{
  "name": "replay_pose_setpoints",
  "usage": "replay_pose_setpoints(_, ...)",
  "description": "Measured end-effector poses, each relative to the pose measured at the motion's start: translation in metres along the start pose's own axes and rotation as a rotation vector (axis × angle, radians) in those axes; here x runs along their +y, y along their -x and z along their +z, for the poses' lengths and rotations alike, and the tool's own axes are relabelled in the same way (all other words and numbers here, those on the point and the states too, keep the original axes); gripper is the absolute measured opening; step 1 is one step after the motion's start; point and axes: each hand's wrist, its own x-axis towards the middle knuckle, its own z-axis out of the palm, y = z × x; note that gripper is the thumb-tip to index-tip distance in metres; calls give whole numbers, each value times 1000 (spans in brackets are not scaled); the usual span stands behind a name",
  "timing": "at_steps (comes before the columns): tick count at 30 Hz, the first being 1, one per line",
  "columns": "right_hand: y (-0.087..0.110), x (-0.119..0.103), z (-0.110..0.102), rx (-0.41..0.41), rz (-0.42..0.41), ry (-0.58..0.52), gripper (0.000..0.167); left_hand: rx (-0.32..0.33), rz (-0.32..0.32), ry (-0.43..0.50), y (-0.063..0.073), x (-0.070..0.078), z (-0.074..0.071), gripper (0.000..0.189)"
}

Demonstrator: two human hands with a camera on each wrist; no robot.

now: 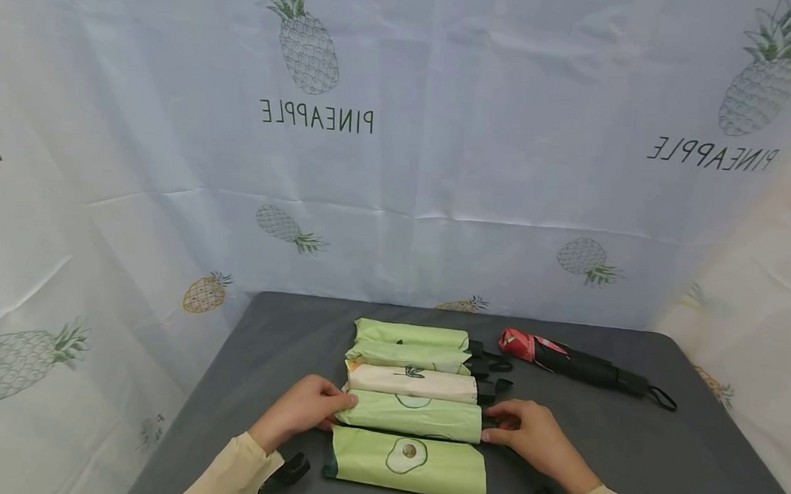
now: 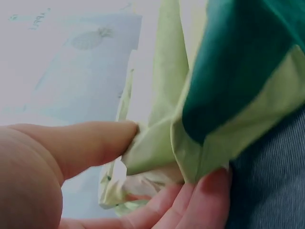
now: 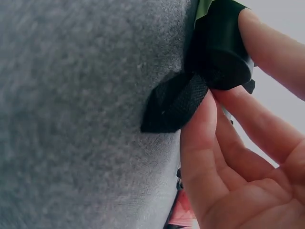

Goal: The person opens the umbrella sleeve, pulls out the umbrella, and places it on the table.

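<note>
Several folded umbrellas in fabric sleeves lie side by side on the dark table. My left hand pinches the left end of a light green umbrella with an avocado print, thumb on top. At its other end, my right hand holds the black handle between thumb and fingers; a black wrist strap hangs from it. Nearer to me lies another green avocado-print umbrella, dark green at its left corner. Just beyond the held one is a cream umbrella with a leaf print.
Two more light green umbrellas are at the back of the row. A black and red folded umbrella lies apart at the back right, strap toward the right. A pineapple-print curtain hangs behind the grey table.
</note>
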Motion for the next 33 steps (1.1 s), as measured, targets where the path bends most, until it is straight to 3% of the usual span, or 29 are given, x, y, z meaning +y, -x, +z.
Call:
replay_pose_setpoints(4,1,0,-1,-14,-37,-5,35,-6,-3,19,0,-1,1,38)
replay_pose_setpoints(8,5,-5,-5,6,2,-42,34,-31,-6,57,2,1,0,41)
replay_pose_setpoints(15,4,-24,-26,56,60,-212,44,-29,44,261,9,24,-18,58)
replay_pose_setpoints(19,-5,-35,-35,65,57,-315,51,35,89,368,3,40,-28,58)
replay_pose_setpoints(25,-16,-44,-44,85,0,-428,57,92,147,427,-12,51,-31,50)
replay_pose_setpoints(29,-18,-43,-49,105,-38,-447,59,95,159,475,-18,54,-31,59)
replay_pose_setpoints(33,-16,-42,-53,117,-44,-455,61,49,195,505,-21,56,-33,81)
